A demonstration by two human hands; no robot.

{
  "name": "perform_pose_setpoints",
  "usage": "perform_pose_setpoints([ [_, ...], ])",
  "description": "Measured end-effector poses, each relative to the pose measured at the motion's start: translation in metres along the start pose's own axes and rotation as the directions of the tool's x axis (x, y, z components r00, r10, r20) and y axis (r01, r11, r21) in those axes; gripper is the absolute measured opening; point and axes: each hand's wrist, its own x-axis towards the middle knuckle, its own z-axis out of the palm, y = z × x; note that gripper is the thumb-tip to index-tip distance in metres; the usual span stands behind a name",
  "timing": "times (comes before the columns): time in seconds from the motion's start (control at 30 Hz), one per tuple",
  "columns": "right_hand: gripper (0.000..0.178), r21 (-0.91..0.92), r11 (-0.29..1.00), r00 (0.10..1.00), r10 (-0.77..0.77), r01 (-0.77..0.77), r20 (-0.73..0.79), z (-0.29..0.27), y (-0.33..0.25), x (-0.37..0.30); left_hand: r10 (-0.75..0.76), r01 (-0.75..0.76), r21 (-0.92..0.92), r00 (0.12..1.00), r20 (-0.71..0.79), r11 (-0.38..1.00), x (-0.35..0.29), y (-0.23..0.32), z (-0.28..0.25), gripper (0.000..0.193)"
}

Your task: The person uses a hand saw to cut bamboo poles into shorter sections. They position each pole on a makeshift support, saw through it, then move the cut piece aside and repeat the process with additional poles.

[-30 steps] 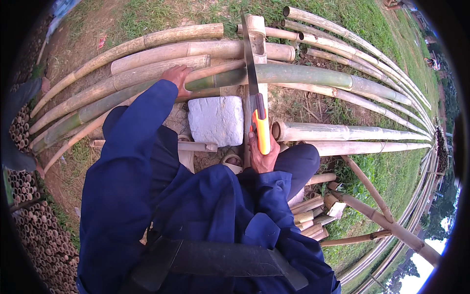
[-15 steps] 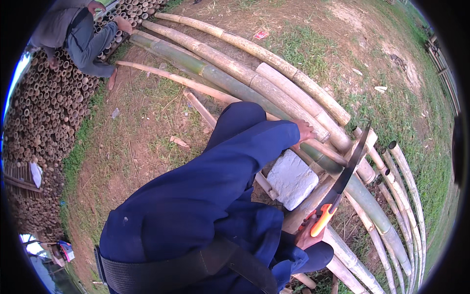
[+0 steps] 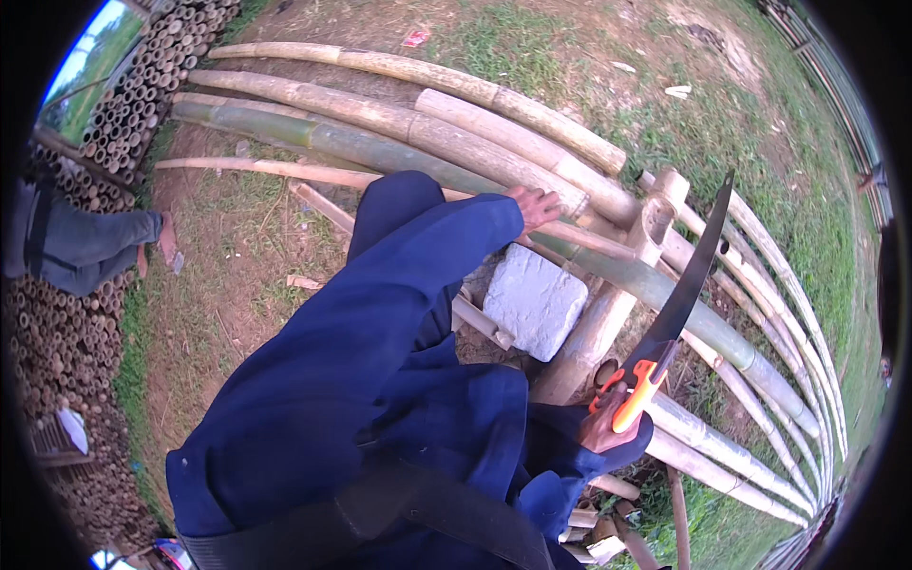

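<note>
My right hand (image 3: 605, 423) is closed round the orange handle of a handsaw (image 3: 679, 304). The saw's long dark blade slants up and to the right, across my view of a green bamboo pole (image 3: 636, 282). My left hand (image 3: 534, 207) lies on the bamboo with its fingers stretched out and slightly apart, at the end of a thick tan pole (image 3: 456, 142). Just below it runs a slimmer tan pole (image 3: 594, 239). A notched bamboo piece (image 3: 662, 204) lies crosswise beyond the pole ends. My blue sleeve hides part of the poles.
A pale stone block (image 3: 535, 302) sits between my knees and the poles. More bamboo poles (image 3: 784, 332) fan out at right. A stack of cut bamboo (image 3: 71, 351) rises at left, where a person's legs (image 3: 95, 237) show. Bamboo offcuts (image 3: 608, 541) lie near my right knee.
The view has shifted, moving the poles leftward in it. My left hand's fingers look more spread on the bamboo. The saw stays in my right hand, its blade tilted up.
</note>
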Motion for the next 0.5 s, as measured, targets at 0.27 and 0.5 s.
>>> perform_pose_setpoints([
  [0.27,0.022,-0.639,0.769,0.932,-0.213,-0.026,-0.294,-0.106,0.016,0.071,0.071,-0.063,0.058,0.988,-0.134,0.996,-0.012,0.005,0.005,0.107],
  [0.5,0.037,-0.832,0.541,0.905,-0.283,-0.124,-0.319,-0.165,0.123,0.029,0.014,-0.014,0.013,0.999,-0.035,1.000,-0.007,0.010,-0.002,0.104],
])
